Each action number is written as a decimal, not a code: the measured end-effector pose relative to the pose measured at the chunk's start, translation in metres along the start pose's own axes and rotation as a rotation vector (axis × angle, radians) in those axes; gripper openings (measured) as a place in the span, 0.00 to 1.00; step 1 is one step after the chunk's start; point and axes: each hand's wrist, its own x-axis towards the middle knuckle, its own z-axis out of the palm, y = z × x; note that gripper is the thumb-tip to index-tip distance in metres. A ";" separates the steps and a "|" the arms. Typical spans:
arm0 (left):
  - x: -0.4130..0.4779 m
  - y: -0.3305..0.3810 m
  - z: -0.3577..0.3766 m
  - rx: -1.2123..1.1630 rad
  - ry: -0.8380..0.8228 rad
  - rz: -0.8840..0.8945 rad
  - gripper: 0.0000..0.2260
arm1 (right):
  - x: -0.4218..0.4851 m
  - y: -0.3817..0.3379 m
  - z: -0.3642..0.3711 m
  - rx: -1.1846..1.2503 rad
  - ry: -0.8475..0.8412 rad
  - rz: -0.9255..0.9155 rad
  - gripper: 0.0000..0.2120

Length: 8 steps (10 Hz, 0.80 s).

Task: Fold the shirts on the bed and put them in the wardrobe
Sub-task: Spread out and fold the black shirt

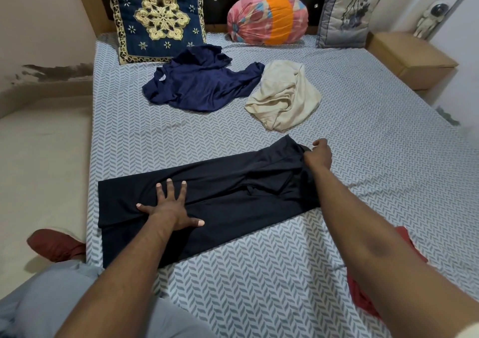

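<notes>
My right hand (320, 155) clenches the far right corner of the long, folded black cloth shirt (220, 197), fingers curled round the fabric. My left hand (169, 209) lies flat on its left half, fingers spread, pressing it onto the grey herringbone bedsheet (363, 135). Beyond my right knuckles lie two more, side by side: a crumpled cream shirt (285, 96) and a crumpled navy shirt (199, 86). One red cloth (363, 296) shows under my right forearm. Bare sheet spreads right of my right hand; the bed's edge runs just left of my left.

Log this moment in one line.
folding black shirt | left hand pressing it flat | right hand gripping its edge | navy shirt, cream shirt unfolded
</notes>
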 end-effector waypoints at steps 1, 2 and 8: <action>0.000 0.000 0.001 0.003 0.000 0.001 0.58 | -0.007 0.008 0.007 -0.018 0.065 -0.191 0.17; 0.000 0.000 0.001 0.006 -0.001 0.001 0.58 | -0.019 0.008 0.023 -0.116 -0.012 -0.550 0.14; -0.003 -0.007 0.011 0.027 0.045 -0.004 0.56 | -0.041 -0.005 0.072 -0.688 -0.267 -0.645 0.26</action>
